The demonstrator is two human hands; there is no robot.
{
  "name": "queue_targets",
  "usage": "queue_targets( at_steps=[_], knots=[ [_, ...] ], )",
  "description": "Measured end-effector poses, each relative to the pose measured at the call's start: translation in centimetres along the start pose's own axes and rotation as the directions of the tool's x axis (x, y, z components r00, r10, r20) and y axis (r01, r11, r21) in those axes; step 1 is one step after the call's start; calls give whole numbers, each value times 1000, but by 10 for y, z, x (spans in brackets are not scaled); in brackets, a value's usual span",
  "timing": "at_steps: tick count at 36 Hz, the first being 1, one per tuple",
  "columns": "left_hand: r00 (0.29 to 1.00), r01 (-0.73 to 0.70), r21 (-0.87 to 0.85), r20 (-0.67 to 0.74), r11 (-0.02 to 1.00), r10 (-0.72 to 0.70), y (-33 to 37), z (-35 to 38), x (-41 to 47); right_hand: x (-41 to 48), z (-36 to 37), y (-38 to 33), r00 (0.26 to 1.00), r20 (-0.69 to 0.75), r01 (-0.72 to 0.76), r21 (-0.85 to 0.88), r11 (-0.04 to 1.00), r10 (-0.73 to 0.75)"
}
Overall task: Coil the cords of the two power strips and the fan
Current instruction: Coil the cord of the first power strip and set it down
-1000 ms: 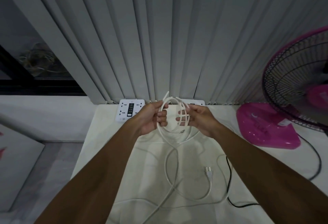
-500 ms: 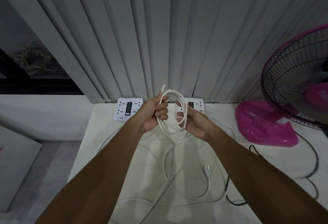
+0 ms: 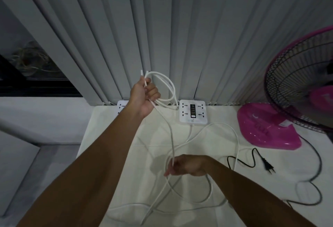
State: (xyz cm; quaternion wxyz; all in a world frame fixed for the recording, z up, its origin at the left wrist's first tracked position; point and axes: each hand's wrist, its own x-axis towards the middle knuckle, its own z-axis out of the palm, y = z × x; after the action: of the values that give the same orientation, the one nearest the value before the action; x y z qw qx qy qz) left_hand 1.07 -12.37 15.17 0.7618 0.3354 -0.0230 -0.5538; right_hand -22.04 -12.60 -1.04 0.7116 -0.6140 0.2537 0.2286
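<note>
Looking down, you have the white table [image 3: 111,154] as landmark, grey blinds [image 3: 162,28] behind its far edge. Pink fan [image 3: 295,100] sits at the table's right end, its black cord [image 3: 317,158] looping over the table to a loose plug [image 3: 268,165]. One power strip [image 3: 193,112] lies at the table's far edge; a second strip [image 3: 121,105] pokes out behind your left wrist. Your left hand [image 3: 144,94], raised above the far edge, fingers closed around a coil of white cord [image 3: 166,86]. Your right hand [image 3: 187,165], low over mid-table, pinches the same cord's loose run.
</note>
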Motion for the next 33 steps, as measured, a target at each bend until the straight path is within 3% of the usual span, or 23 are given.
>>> queue_targets(
  at_steps=[2, 4, 7, 9, 14, 19, 23, 26, 29, 31, 33],
  knots=[
    [1000, -18, -3, 20, 1000, 18, 12, 3, 2, -2, -1, 7, 999, 15, -49, 83, 995, 48],
    [999, -14, 46, 53, 999, 12, 23, 3, 1, -4, -5, 9, 992, -92, -62, 239, 969, 87],
    [996, 6, 209, 81, 978, -24, 32, -2, -2, -5, -24, 7, 923, -367, 86, 493, 865, 117],
    [995, 30, 338, 83, 941, -61, 34, -8, -6, -10, -40, -1, 863, -474, 196, 629, 752, 172],
    [995, 36, 638, 51, 769, -88, 21, -26, -16, -25, -78, -33, 721, -640, 370, 678, 635, 264],
    [994, 69, 763, -1, 642, -106, -6, -36, -24, -36, -93, -86, 710, -691, 522, 647, 556, 137],
    [993, 90, 771, -24, 630, -112, -26, -38, -29, -43, -86, -122, 694, -719, 546, 495, 675, -35],
    [993, 115, 740, -58, 662, -106, -37, -37, -29, -43, -69, -134, 585, -775, 512, 125, 850, -239],
    [992, 123, 702, -69, 702, -106, -43, -34, -28, -42, -48, -136, 439, -767, 491, -231, 840, -468],
    [993, 118, 683, -62, 720, -104, -45, -31, -27, -41, -36, -136, 372, -744, 474, -363, 803, -556],
    [995, 102, 676, -66, 730, -77, -46, -27, -27, -38, -24, -133, 352, -723, 470, -414, 780, -595]
  ],
)
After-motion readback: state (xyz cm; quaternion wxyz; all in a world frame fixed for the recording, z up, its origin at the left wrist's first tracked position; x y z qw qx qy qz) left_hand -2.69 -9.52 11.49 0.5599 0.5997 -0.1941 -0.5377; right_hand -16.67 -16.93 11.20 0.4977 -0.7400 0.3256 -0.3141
